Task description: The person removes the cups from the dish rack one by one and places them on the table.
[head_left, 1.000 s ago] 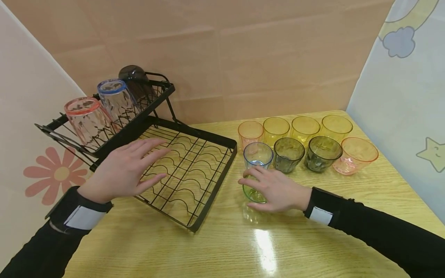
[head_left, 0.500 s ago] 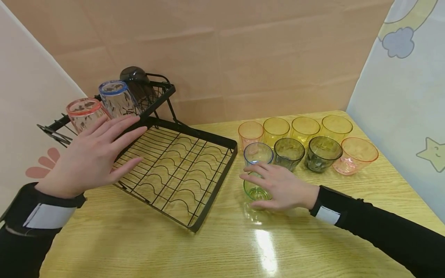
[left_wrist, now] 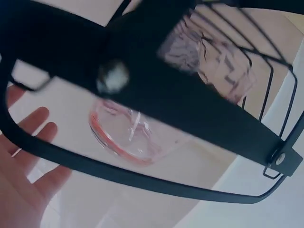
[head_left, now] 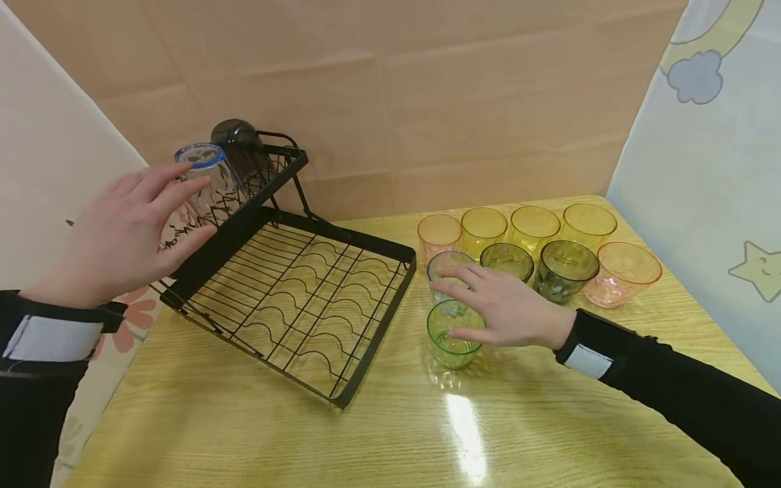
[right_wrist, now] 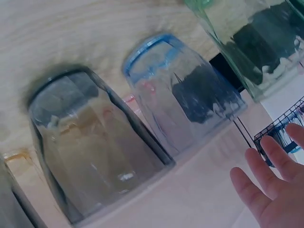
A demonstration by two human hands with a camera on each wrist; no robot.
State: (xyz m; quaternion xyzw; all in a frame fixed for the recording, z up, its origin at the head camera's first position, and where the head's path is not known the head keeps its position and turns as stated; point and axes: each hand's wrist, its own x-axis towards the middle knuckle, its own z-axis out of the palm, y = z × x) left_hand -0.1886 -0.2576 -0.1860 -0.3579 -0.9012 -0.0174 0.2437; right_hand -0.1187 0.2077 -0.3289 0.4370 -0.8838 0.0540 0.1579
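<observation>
My left hand, fingers spread and holding nothing, is in front of the upper tier of a black wire dish rack. It hides most of a red-rimmed glass, whose pink body shows behind the frame in the left wrist view. Beside that glass, a blue-rimmed glass and a dark glass stand upside down on the tier. With fingers extended, my right hand hovers by a green glass that stands upright on the table. Behind it is an upright blue-rimmed glass, partly covered by the fingers.
Yellow glasses, grey glasses and two pink-orange glasses stand upright at the right rear of the wooden table. A peach backdrop closes off the back, with patterned panels at the sides.
From over the lower rack, my left hand has moved left and up to the red-rimmed glass. My right hand has drifted slightly up and right, uncovering more of the green glass.
</observation>
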